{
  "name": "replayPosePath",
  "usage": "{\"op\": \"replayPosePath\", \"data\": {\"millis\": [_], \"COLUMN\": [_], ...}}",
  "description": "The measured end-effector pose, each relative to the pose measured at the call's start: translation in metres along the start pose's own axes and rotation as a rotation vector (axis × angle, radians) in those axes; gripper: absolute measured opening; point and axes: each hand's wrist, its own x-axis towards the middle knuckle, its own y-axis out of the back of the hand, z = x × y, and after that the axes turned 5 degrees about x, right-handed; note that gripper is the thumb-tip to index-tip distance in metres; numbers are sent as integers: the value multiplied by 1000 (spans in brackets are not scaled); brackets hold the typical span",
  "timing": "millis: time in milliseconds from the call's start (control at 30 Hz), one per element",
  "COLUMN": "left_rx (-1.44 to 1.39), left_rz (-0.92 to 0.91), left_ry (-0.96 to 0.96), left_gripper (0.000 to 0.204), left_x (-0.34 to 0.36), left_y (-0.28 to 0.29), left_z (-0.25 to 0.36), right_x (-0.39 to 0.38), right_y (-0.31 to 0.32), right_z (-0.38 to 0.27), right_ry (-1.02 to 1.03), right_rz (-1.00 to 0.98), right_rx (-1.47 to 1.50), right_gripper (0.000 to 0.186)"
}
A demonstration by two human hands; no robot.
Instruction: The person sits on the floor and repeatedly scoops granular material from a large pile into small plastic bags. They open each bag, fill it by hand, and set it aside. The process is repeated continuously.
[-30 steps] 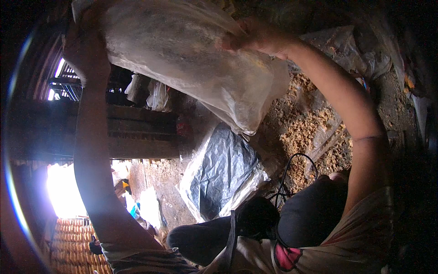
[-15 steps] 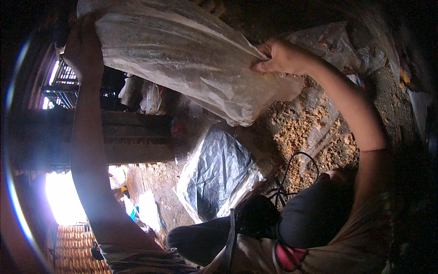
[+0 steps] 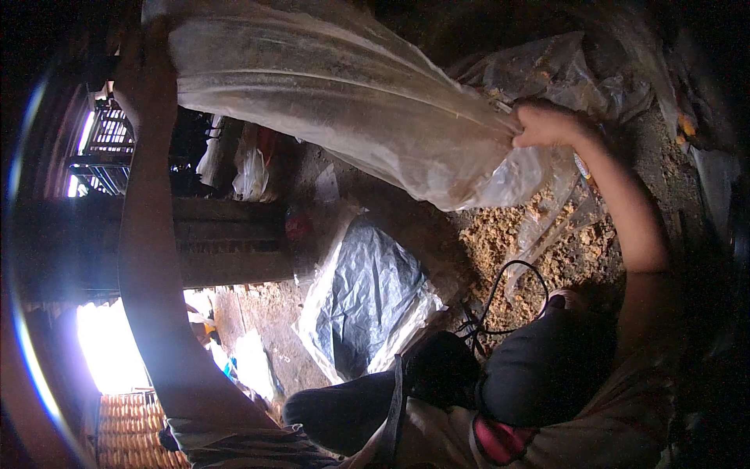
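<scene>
A large clear plastic sheet (image 3: 351, 109) stretches across the top of the view, pulled taut between both hands. My left hand (image 3: 144, 82) grips its upper left end, raised high with the arm extended; the fingers are partly lost in shadow. My right hand (image 3: 551, 125) clutches the sheet's bunched right end, low over a pile of tan sawdust-like material (image 3: 539, 250) on the ground.
A dark plastic sheet (image 3: 363, 297) lies crumpled on the ground in the middle. A black cord (image 3: 500, 301) loops near my dark-clothed knees (image 3: 539, 367). More clear plastic (image 3: 562, 70) sits at the upper right. A wooden beam (image 3: 203, 250) and hanging bags (image 3: 246, 164) stand at left, a woven basket (image 3: 129, 430) below.
My right hand has slid right and downward along the sheet, stretching it out. My left hand has stayed raised at the upper left.
</scene>
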Motion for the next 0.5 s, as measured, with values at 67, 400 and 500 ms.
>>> {"op": "replayPosePath", "data": {"millis": [67, 400, 500], "left_rx": [266, -723, -1016], "left_rz": [105, -382, -356], "left_ry": [-259, 828, 1050], "left_gripper": [22, 41, 42], "left_x": [3, -118, -166], "left_y": [-2, 12, -13], "left_z": [-21, -67, -57], "right_x": [-1, -53, -37], "right_y": [4, 98, 125], "right_z": [26, 33, 72], "right_ry": [-18, 430, 339], "right_rz": [116, 503, 786], "right_rx": [-1, 569, 302], "right_gripper": [39, 24, 26]}}
